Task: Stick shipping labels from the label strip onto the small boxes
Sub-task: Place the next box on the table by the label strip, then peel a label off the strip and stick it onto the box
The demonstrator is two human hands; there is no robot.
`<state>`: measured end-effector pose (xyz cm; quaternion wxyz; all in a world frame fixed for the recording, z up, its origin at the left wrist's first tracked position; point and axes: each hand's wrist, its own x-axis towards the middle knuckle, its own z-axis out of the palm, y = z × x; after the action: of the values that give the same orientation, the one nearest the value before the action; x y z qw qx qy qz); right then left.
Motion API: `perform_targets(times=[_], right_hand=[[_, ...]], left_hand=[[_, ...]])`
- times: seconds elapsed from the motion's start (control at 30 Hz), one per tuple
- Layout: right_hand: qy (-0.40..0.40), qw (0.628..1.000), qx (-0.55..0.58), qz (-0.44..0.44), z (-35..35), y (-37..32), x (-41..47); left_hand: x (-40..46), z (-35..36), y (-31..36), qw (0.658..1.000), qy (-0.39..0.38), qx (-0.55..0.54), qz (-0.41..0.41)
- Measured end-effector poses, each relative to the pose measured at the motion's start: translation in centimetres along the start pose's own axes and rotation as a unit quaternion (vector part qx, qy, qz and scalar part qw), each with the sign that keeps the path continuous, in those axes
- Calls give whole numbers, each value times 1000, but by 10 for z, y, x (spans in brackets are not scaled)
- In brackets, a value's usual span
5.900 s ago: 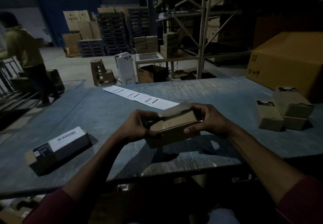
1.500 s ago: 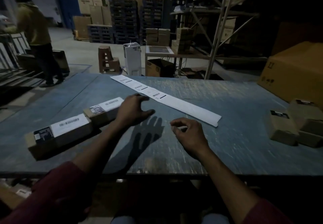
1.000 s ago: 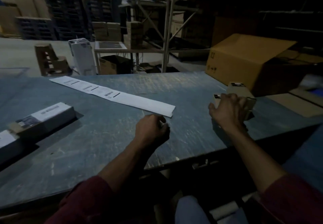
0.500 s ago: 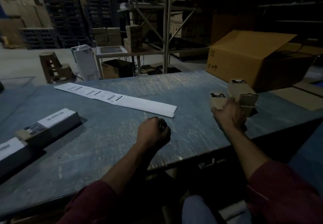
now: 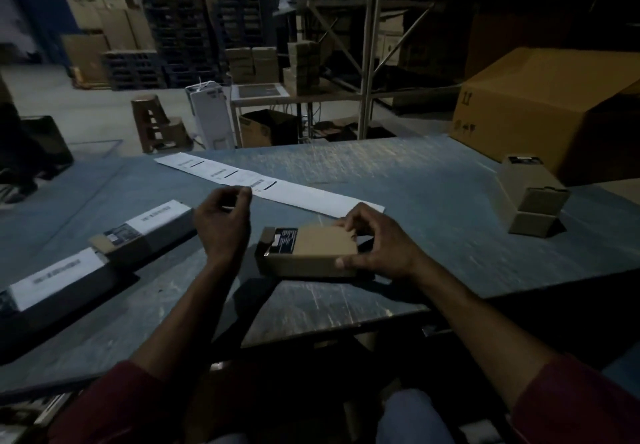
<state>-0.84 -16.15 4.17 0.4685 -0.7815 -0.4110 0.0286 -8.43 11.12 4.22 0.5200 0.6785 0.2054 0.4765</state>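
Centrally, right hand (image 5: 377, 243) grasping a small cardboard box (image 5: 308, 253) on the blue table (image 5: 433, 201), left hand (image 5: 221, 225) with fingers curled, pinch unclear, just beside the white label strip (image 5: 270, 184), two labelled boxes (image 5: 104, 253) at left, stacked boxes (image 5: 530, 198) at right

A small brown cardboard box (image 5: 308, 251) with a dark printed sticker at its left end lies flat near the table's front edge. Just behind it the long white label strip (image 5: 277, 185) stretches diagonally across the table. Two labelled boxes (image 5: 152, 227) lie end to end at left, and unlabelled ones (image 5: 530, 198) are stacked at right.
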Motion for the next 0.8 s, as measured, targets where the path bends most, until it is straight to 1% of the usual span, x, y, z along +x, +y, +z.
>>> perform_targets(times=[0.07, 0.17, 0.23, 0.3, 0.33, 0.37, 0.4, 0.43, 0.47, 0.5, 0.53, 0.6, 0.67, 0.73, 0.8], right_hand=[[-53, 998, 26, -4, 15, -2, 10], [-120, 991, 66, 10, 27, -4, 21], [-155, 985, 72, 26, 28, -9, 27], [-154, 983, 92, 36, 24, -10, 38], [-134, 986, 96, 33, 24, -9, 46], [-95, 992, 76, 31, 23, -6, 56], [-50, 998, 30, 37, 24, 0, 68], [-14, 998, -41, 46, 25, 6, 82], [-1, 992, -117, 50, 28, 10, 94], [-15, 982, -181, 51, 34, 17, 106], [-54, 972, -222, 52, 41, 22, 115], [-136, 948, -280, 67, 55, 30, 129], [-180, 929, -317, 70, 60, 37, 135], [-183, 926, -325, 63, 54, 39, 129], [-133, 935, -324, 49, 41, 40, 114]], left_hand=[[15, -17, -4, 1000, -18, 0, -24], [23, -30, -10, 993, -97, 30, -54], [23, -32, -13, 987, -145, 55, -50], [24, -30, -22, 982, -169, 79, -39], [25, -29, -29, 981, -169, 89, -39], [25, -29, -37, 981, -164, 95, -49], [26, -29, -43, 980, -159, 96, -66], [26, -29, -49, 980, -157, 92, -79], [27, -28, -55, 980, -155, 86, -87], [28, -28, -58, 981, -151, 83, -90], [28, -28, -59, 981, -150, 81, -91], [27, -28, -57, 982, -151, 75, -88], [27, -29, -59, 982, -152, 71, -89], [27, -30, -61, 981, -152, 76, -89], [29, -30, -65, 981, -156, 77, -88]])
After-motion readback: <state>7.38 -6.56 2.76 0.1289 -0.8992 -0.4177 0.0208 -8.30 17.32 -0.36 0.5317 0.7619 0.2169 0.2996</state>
